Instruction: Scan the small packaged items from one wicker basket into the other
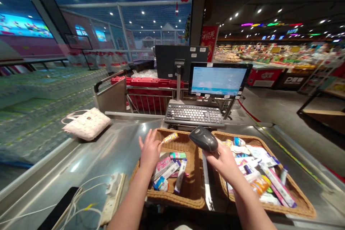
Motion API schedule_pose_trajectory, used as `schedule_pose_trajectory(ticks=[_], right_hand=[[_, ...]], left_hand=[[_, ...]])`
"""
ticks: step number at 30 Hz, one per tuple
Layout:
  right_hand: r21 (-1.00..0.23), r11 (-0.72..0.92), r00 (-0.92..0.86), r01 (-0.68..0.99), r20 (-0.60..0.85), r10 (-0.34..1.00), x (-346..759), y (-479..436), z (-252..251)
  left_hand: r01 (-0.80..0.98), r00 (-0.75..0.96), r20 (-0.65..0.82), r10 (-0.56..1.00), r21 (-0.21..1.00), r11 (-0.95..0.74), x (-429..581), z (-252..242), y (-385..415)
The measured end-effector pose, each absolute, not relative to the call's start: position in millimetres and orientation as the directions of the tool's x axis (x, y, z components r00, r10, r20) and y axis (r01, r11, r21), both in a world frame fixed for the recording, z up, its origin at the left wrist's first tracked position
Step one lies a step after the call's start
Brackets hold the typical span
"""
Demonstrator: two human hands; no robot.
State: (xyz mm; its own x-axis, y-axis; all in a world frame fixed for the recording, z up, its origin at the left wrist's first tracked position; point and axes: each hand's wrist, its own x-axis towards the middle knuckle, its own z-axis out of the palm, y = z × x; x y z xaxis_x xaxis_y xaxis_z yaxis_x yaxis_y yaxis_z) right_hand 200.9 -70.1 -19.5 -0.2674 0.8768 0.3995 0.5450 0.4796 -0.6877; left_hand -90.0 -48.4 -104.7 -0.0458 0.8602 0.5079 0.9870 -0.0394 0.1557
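At the lower centre of the frame, my left hand [149, 152] pinches a small striped packet [170, 138] with the fingertips, the other fingers spread, above the left wicker basket [175, 198]. My right hand [223, 160] is closed around the black scanner [204, 138], just right of the packet, above the right wicker basket [304, 206].
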Motion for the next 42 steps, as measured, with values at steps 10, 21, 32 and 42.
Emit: schedule_pose_trajectory(ticks=[10,21,32,42], right_hand=[[-0.695,0.483,-0.3,0.532,0.379,0.875,179,-66,-25],[-0.707,0.484,-0.343,0.516,0.347,0.873,166,-62,-32],[-0.743,0.473,-0.367,0.473,0.322,0.873,157,-69,-34],[-0.719,0.398,-0.21,0.57,0.341,0.916,207,-82,-26]], left_hand=[[0.994,-0.104,0.292,0.951,0.049,0.094,-106,-134,-55],[0.989,-0.069,0.197,0.978,-0.115,0.093,-96,-144,-52],[1.0,0.014,0.047,0.999,0.016,-0.015,-90,-170,-55],[0.986,0.075,0.165,0.983,0.134,-0.098,-62,-133,-47]])
